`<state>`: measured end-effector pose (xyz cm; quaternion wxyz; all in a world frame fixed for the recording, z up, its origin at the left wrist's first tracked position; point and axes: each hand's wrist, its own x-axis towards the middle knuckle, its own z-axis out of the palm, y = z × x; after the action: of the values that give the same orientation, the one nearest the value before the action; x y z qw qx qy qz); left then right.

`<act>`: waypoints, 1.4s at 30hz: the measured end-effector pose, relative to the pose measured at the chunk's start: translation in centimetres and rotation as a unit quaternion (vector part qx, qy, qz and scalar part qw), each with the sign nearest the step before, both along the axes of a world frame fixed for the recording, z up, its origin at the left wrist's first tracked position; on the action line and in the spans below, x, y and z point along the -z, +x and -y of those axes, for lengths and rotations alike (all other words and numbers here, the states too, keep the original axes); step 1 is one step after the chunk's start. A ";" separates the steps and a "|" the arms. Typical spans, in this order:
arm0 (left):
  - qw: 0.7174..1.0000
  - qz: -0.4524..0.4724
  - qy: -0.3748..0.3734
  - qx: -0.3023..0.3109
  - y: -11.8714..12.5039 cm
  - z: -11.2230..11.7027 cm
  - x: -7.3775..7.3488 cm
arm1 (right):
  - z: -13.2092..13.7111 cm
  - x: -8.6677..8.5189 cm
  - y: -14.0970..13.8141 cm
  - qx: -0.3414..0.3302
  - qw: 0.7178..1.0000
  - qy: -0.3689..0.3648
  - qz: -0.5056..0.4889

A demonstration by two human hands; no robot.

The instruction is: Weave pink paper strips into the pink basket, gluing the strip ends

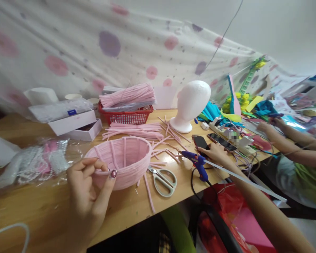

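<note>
A pink bowl-shaped basket of fuzzy stems rests on the wooden table, its opening tilted towards me. My left hand pinches its near rim between thumb and fingers. Farther right, my right hand has its fingers around the lower end of a dark smartphone at the table top. In front of that wrist is a blue glue gun; a long pale glue stick runs out of its back across my forearm. Scissors with pale handles lie beside the basket.
Pink fuzzy stems lie behind the basket, and a red basket holds more. A white foam head stands at the back. Power strips and another phone lie right, near another person's arms. A plastic bag lies left.
</note>
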<state>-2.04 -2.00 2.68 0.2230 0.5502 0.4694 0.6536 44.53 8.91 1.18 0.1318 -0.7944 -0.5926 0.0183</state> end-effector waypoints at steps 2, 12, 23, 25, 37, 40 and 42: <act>1.000 -0.028 -0.006 0.005 -0.6 -0.1 0.3 | -0.5 0.0 -1.2 0.031 0.999 -0.005 -0.027; 0.999 -0.011 -0.026 -0.019 -2.8 -0.5 1.5 | -0.6 -0.8 -2.9 0.114 0.985 -0.032 -0.128; 0.999 0.013 -0.041 0.010 -1.8 -0.2 0.4 | -0.6 1.7 -0.1 0.109 0.987 0.039 -0.109; 0.998 0.034 -0.042 0.020 -1.5 -0.3 0.3 | -0.5 2.2 0.5 0.098 0.986 0.080 -0.110; 0.991 0.075 -0.096 0.055 -2.2 -0.5 0.6 | 5.3 6.2 3.9 0.069 0.957 0.260 -0.112; 0.990 0.091 -0.098 0.037 -2.2 -0.5 0.5 | 3.5 6.2 4.1 0.044 0.964 0.244 -0.092; 0.991 0.082 -0.096 0.033 -2.0 -0.5 0.4 | 1.5 5.8 4.2 0.019 0.970 0.233 -0.073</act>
<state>-4.08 -1.49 2.30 0.3341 0.4862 0.4913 0.6408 48.78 7.41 -4.58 0.3566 -0.7494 -0.5541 -0.0647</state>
